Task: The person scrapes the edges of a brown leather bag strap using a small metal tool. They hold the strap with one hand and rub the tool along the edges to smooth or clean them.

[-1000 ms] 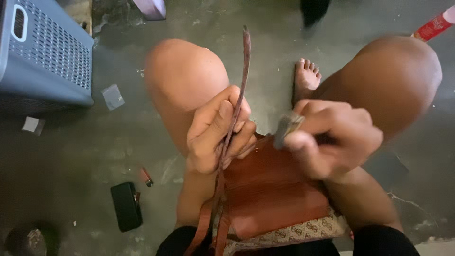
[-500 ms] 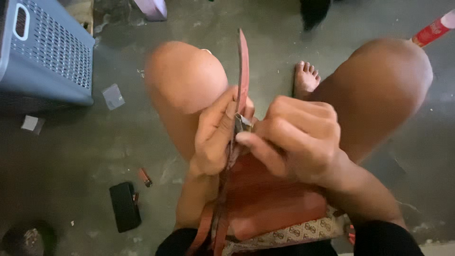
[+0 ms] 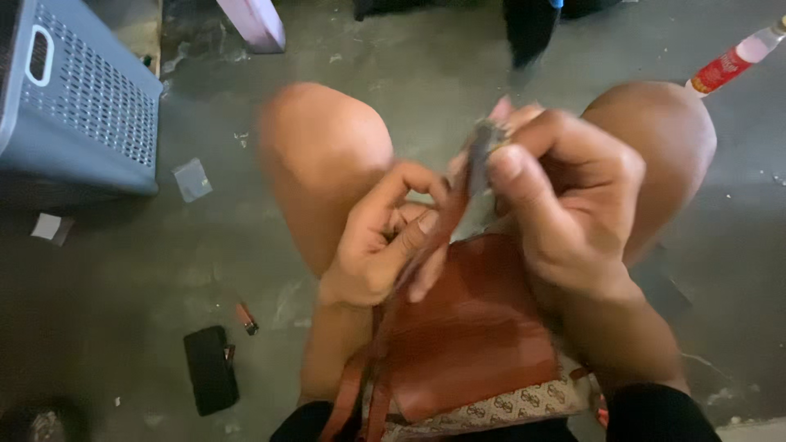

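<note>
The right hand point(image 3: 565, 196) is curled with thumb and forefinger pressed together, pinching a small grey metal tool point(image 3: 485, 139) at its blurred tip; what kind of tool it is cannot be told through the motion blur. Just left of that pinch, the left hand point(image 3: 378, 237) pinches a narrow reddish-brown leather strap point(image 3: 434, 237) between thumb and fingers, the strap running up from the lap toward the tool; whether tool and strap touch cannot be told. Directly below both hands lies a flat reddish-brown leather bag point(image 3: 467, 327), resting on the person's lap between two bare knees; under its lower edge shows a beige patterned fabric panel point(image 3: 491, 409). Further out to the left of the hands, on the grey concrete floor point(image 3: 164, 270), lie a small black rectangular case point(image 3: 210, 370) and, near it, a small orange-brown lighter-shaped object point(image 3: 246, 317); well beyond, at the upper left, stands a blue-grey perforated plastic crate point(image 3: 90, 123). Far to the upper right of the grip lies a clear plastic bottle with a red label point(image 3: 733, 61).
</note>
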